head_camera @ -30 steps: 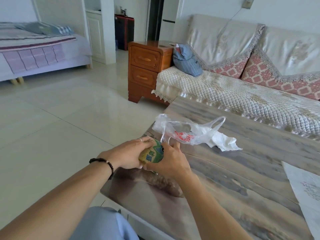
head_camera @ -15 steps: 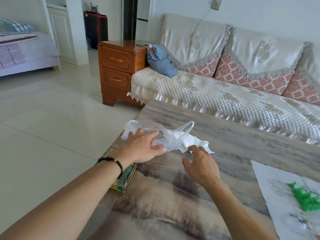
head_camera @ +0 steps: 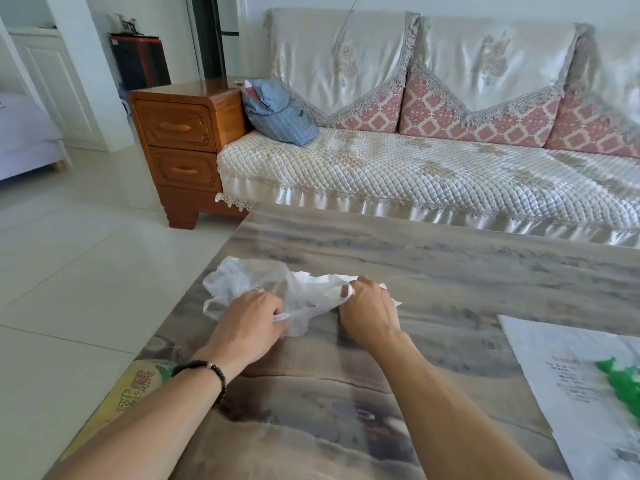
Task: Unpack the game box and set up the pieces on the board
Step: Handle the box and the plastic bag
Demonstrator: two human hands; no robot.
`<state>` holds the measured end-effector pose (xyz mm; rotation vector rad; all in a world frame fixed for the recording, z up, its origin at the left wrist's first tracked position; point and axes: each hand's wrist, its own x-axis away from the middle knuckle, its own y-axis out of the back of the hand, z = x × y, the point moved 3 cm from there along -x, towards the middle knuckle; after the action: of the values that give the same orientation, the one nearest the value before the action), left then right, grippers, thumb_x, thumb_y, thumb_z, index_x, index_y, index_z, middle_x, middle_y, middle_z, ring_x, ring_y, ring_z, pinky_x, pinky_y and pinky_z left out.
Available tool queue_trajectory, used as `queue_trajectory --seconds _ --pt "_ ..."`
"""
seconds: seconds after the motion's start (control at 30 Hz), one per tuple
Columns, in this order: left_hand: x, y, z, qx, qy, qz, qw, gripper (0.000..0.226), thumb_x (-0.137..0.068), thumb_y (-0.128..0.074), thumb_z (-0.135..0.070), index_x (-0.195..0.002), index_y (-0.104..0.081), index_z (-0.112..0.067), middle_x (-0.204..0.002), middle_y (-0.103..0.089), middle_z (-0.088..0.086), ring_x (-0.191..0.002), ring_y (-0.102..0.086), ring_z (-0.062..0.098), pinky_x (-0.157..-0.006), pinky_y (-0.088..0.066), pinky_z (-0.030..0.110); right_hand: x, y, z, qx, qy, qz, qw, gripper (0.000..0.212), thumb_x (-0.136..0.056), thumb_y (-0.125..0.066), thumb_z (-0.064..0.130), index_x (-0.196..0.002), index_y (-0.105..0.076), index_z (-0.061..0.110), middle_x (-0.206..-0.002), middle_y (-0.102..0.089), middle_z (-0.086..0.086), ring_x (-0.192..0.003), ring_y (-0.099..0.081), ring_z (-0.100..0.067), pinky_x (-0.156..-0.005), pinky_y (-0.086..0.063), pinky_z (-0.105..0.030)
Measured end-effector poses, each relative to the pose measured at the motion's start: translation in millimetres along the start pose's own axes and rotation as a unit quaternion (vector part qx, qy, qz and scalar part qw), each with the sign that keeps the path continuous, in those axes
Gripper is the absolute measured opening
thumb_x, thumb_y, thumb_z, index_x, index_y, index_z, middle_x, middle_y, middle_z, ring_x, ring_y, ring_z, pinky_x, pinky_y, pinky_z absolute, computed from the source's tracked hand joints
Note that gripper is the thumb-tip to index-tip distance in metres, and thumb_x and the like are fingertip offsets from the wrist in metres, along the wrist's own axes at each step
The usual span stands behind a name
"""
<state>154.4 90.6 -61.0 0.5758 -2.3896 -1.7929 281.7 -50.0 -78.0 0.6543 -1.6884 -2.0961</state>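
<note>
Two hands: the left hand [head_camera: 254,318] and right hand [head_camera: 365,308] each grip the thin plastic bag [head_camera: 273,289], pulling it apart on the table [head_camera: 433,271].
Game box: [head_camera: 138,389] lies at the table's left edge under the left forearm.
Board sheet: [head_camera: 568,382] lies well to the right, green pieces [head_camera: 621,379] on it.
Risk: a hard tug could tear the film and scatter any contents; the forearm could nudge the box off.

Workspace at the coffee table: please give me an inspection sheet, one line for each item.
Surface: marbled table, partly bare.
Job's things: game box at the near left edge under the forearm; paper board at right with green pieces on it.
Clutter: plastic bag.
Grippers: left hand and right hand both grip the bag.
Cables: thin cord over the sofa back.
Surroundings: sofa, wooden cabinet, blue cap.
</note>
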Motion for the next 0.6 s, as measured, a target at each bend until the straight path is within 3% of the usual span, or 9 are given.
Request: queue_trajectory --seconds 0.1,0.2,0.3,0.43,0.6 --pt "1.0 2.3 -7.0 -0.012 -0.011 -0.022 1.0 0.025 -0.083 -0.06 -0.01 -0.06 -0.053 -0.014 -0.063 -0.055 -0.003 -0.064 -0.054 0.019 -0.052 -0.039 0.032 14.6 16.4 -10.5 -0.061 -0.03 -0.015 0.998 0.012 -0.076 -0.044 -0.004 -0.073 -0.047 0.007 -0.082 -0.058 -0.011 -0.071 -0.048 -0.034 -0.062 -0.036 -0.032" --pt "5.9 14.7 -26.9 -0.005 -0.035 -0.038 0.999 0.023 -0.08 -0.057 -0.005 -0.06 -0.05 -0.015 -0.061 -0.054 -0.002 -0.063 -0.054 0.021 -0.054 -0.042 0.037 40.1 33.6 -32.0 -0.148 -0.08 -0.05 0.985 0.008 -0.077 -0.047 0.001 -0.074 -0.055 0.0 -0.072 -0.06 -0.015 -0.069 -0.056 -0.039 -0.058 -0.044 -0.038" --pt "17.9 36.0 -64.5 0.004 -0.081 -0.055 0.995 0.022 -0.081 -0.058 -0.005 -0.063 -0.052 -0.017 -0.062 -0.056 -0.002 -0.061 -0.054 0.018 -0.053 -0.046 0.037 75.3 66.7 -63.0 -0.201 -0.12 -0.116 0.965 0.015 -0.078 -0.048 0.006 -0.067 -0.051 -0.003 -0.062 -0.057 -0.017 -0.066 -0.054 -0.041 -0.052 -0.039 -0.04" --pt "45.0 65.1 -128.9 0.016 -0.159 -0.066 0.985 0.02 -0.081 -0.061 -0.004 -0.066 -0.056 -0.017 -0.064 -0.057 -0.003 -0.06 -0.054 0.015 -0.051 -0.046 0.032 140.7 135.4 -105.4 -0.187 -0.137 -0.195 0.953 0.019 -0.082 -0.05 0.008 -0.076 -0.06 -0.007 -0.07 -0.064 -0.022 -0.072 -0.058 -0.038 -0.057 -0.043 -0.041" --pt "88.6 89.4 -218.3 0.044 -0.256 -0.088 0.962 0.018 -0.079 -0.065 -0.005 -0.068 -0.058 -0.017 -0.062 -0.057 -0.004 -0.059 -0.055 0.016 -0.054 -0.05 0.036 241.3 212.7 -157.9 -0.167 -0.176 -0.269 0.932 0.021 -0.084 -0.052 0.011 -0.072 -0.057 -0.005 -0.067 -0.059 -0.024 -0.058 -0.047 -0.032 -0.054 -0.04 -0.04"
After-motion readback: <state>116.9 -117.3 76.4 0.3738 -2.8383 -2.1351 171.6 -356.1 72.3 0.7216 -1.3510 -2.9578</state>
